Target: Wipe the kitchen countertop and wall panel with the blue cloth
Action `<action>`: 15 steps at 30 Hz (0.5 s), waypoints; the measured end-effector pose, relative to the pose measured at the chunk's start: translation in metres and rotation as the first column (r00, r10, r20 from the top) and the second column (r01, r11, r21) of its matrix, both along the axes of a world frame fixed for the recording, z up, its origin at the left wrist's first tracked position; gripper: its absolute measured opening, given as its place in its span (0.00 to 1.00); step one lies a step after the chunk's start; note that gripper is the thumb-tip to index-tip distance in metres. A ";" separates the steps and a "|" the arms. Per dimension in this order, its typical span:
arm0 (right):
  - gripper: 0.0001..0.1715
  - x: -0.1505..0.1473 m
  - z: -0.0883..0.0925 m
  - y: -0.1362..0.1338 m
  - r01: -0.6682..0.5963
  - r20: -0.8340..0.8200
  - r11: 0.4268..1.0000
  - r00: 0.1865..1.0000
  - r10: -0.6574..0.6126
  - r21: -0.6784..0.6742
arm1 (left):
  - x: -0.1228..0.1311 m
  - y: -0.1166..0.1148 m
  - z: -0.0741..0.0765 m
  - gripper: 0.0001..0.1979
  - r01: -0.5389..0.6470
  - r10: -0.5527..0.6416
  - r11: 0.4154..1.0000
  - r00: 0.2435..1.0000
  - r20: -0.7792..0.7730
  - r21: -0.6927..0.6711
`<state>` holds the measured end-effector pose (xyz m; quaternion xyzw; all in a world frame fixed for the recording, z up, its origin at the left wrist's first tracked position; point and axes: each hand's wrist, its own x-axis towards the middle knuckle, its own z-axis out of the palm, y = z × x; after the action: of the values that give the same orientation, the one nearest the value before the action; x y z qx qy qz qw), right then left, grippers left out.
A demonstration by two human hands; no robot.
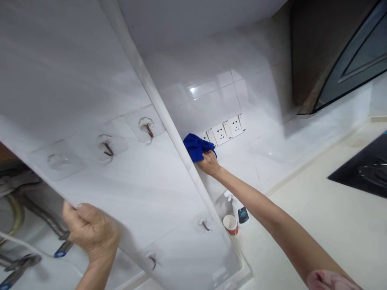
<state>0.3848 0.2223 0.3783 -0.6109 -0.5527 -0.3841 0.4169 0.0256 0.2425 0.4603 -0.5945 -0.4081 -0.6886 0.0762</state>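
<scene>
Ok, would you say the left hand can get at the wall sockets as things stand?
Probably not from where it is: the left hand grips the edge of the white cabinet door, which stands between it and the wall sockets. The right hand, holding a blue cloth, is much closer.

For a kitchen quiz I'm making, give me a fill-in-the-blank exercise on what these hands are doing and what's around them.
The right hand grips a ____ cloth against the tiles.
The left hand holds the edge of a white door fitted with stick-on ____.
A paper cup stands beside a ____ bottle.

Missing words: blue; hooks; spray.
</scene>
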 end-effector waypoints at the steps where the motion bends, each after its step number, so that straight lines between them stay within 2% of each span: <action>1: 0.21 -0.003 0.004 0.000 0.001 0.001 1.000 1.000 -0.001 0.001 | -0.001 0.001 -0.001 0.30 -0.002 0.002 1.000 1.000 -0.007 -0.013; 5: 0.23 -0.013 0.036 -0.001 -0.012 -0.041 1.000 0.999 0.012 0.022 | -0.004 0.004 -0.002 0.31 -0.006 0.005 0.999 1.000 -0.022 -0.038; 11: 0.22 -0.013 0.112 0.002 0.044 -0.059 0.997 0.997 -0.047 -0.065 | -0.003 0.005 -0.001 0.29 -0.007 0.007 1.000 1.000 -0.008 -0.017; 15: 0.22 0.001 0.139 0.005 0.045 -0.049 0.996 0.998 -0.049 -0.081 | -0.002 0.004 -0.001 0.30 -0.013 0.013 1.000 1.000 0.002 -0.022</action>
<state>0.3857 0.2274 0.5172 -0.6495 -0.5422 -0.3556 0.3972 0.0238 0.2466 0.4597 -0.5921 -0.4194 -0.6841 0.0738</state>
